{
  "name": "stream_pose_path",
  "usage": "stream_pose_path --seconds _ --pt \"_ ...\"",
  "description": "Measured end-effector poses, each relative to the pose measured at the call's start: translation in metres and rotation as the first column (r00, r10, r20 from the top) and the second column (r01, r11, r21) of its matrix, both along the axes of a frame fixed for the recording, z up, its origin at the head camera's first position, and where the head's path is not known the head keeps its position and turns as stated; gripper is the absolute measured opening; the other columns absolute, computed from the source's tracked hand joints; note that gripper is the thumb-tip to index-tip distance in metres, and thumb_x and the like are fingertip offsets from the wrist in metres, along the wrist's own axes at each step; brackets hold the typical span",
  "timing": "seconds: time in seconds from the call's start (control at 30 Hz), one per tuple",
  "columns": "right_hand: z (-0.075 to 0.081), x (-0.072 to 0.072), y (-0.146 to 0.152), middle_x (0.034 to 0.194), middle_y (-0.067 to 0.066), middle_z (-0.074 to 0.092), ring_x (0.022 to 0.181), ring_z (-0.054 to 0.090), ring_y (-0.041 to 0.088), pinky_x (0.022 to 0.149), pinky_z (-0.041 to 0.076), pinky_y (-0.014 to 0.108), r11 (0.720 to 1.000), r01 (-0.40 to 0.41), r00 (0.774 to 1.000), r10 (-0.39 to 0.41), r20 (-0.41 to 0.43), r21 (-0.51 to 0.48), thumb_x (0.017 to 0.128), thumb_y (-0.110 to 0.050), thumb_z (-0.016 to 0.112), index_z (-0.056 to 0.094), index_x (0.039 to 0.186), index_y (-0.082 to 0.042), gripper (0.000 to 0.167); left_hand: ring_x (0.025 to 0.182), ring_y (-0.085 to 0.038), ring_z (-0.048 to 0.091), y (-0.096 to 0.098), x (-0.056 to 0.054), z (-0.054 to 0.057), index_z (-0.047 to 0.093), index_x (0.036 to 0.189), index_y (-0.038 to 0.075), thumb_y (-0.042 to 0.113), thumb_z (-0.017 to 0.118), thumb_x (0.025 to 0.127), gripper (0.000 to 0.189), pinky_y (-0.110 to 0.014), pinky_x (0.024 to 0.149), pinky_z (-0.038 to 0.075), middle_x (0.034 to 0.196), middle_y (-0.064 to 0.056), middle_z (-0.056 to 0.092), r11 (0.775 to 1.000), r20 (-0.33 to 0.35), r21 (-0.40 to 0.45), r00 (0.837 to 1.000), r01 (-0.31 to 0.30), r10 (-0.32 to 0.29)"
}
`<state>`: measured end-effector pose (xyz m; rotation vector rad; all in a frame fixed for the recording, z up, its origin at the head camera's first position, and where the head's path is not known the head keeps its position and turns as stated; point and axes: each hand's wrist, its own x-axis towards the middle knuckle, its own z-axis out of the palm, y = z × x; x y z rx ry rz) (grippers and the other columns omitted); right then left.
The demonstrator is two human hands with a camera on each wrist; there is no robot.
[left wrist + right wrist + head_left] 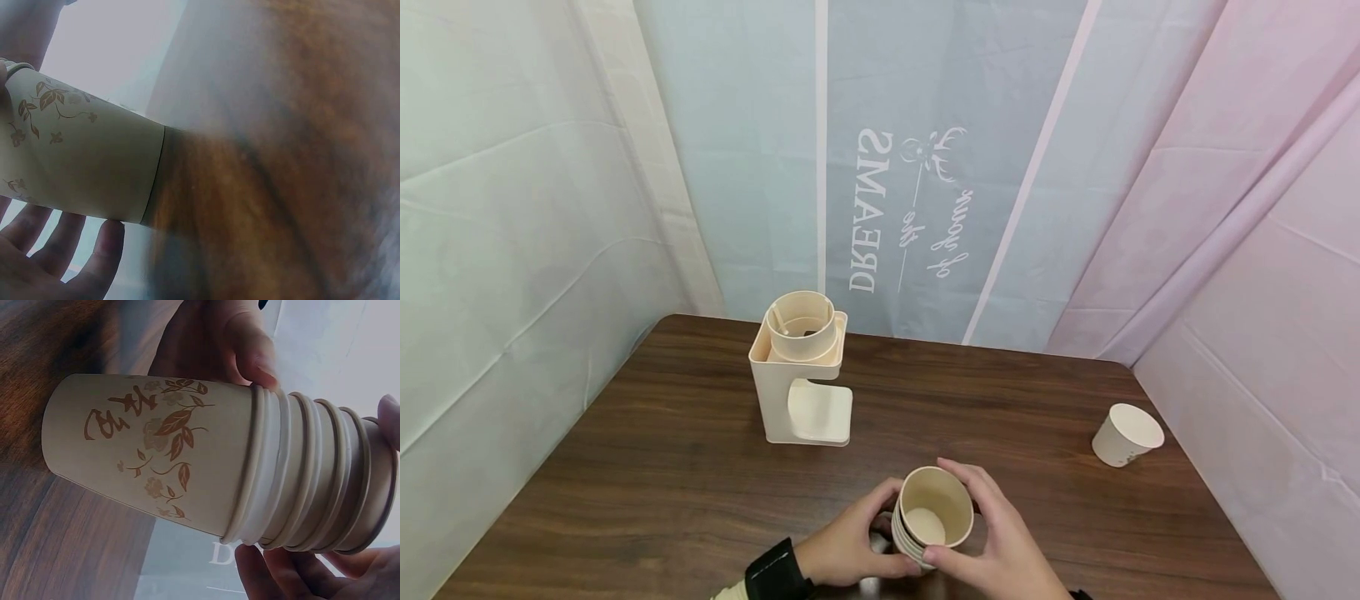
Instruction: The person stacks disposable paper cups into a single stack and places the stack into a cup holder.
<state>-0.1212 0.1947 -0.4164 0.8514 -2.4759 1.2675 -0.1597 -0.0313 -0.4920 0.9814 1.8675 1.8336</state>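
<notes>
A nested stack of beige paper cups [936, 506] is between my two hands near the table's front edge, its open mouth facing up toward the head view. The left hand [855, 533] grips its left side, thumb and fingers apart around it. The right hand [1000, 533] holds it around the upper rims, with the thumb in front. In the right wrist view, several rims of the paper cups [187, 456] show, and brown leaf and flower prints mark the outermost cup. Whether the stack's bottom touches the table cannot be told.
A cream cup dispenser [781, 400] with a round tube on top and a flat foot stands left of centre at the back. At the right, a single white paper cup [1123, 437] stands on the dark wooden table [662, 483]. Pale curtains [760, 125] surround the table.
</notes>
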Motion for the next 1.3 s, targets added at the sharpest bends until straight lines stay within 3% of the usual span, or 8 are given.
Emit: stream_pose_path --seconds 0.33,0.7,0.97,1.17,1.3 --pt "-0.0037 0.0009 -0.0011 0.128 -0.003 0.058 0.109 0.058 0.01 0.089 0.052 0.027 0.999 0.013 1.0 -0.013 -0.016 0.037 0.073 -0.027 0.094 0.051 0.147 -0.016 0.086 0.114 -0.012 0.062 -0.0007 0.0006 0.0015 0.045 0.14 0.021 0.015 0.081 0.089 0.063 -0.029 0.099 0.051 0.13 -0.005 0.059 1.0 0.038 -0.018 0.999 0.003 -0.002" --pt "-0.0055 0.0005 -0.0009 0.128 -0.004 0.058 0.11 0.059 0.011 0.092 0.051 0.027 0.997 0.02 0.998 -0.015 -0.062 0.075 0.075 -0.029 0.093 0.05 0.149 -0.014 0.087 0.116 -0.013 0.062 -0.0008 -0.0007 -0.0013 0.045 0.141 0.02 0.013 0.08 0.089 0.063 -0.031 0.1 0.052 0.131 -0.006 0.058 1.0 0.023 0.003 1.0 0.011 -0.011" --pt "-0.0047 0.0014 -0.0002 0.129 -0.002 0.057 0.111 0.058 0.011 0.093 0.051 0.027 0.997 0.002 0.999 0.0 -0.04 0.073 0.075 -0.025 0.093 0.043 0.154 -0.012 0.094 0.117 -0.014 0.062 -0.0007 -0.0007 -0.0011 0.045 0.141 0.019 0.014 0.08 0.09 0.063 -0.031 0.099 0.052 0.131 -0.007 0.058 1.0 0.023 0.004 1.0 0.014 -0.014" --pt "-0.0039 0.0021 -0.0011 0.13 -0.003 0.058 0.112 0.058 0.01 0.091 0.052 0.027 0.998 0.017 1.0 -0.018 0.013 0.061 0.076 -0.027 0.092 0.045 0.15 -0.017 0.088 0.116 -0.014 0.062 -0.0007 -0.0006 -0.001 0.045 0.141 0.019 0.014 0.08 0.089 0.063 -0.031 0.099 0.052 0.131 -0.008 0.058 1.0 0.022 0.002 1.0 0.013 -0.013" --pt "-0.0039 0.0016 -0.0009 0.129 -0.003 0.058 0.111 0.058 0.011 0.092 0.051 0.026 0.999 0.002 1.0 -0.002 -0.002 0.053 0.076 -0.025 0.093 0.047 0.149 -0.016 0.087 0.117 -0.014 0.061 -0.0005 -0.0006 -0.0008 0.045 0.141 0.02 0.013 0.08 0.089 0.063 -0.031 0.099 0.052 0.131 -0.007 0.058 1.0 0.018 0.001 1.0 0.011 -0.011"
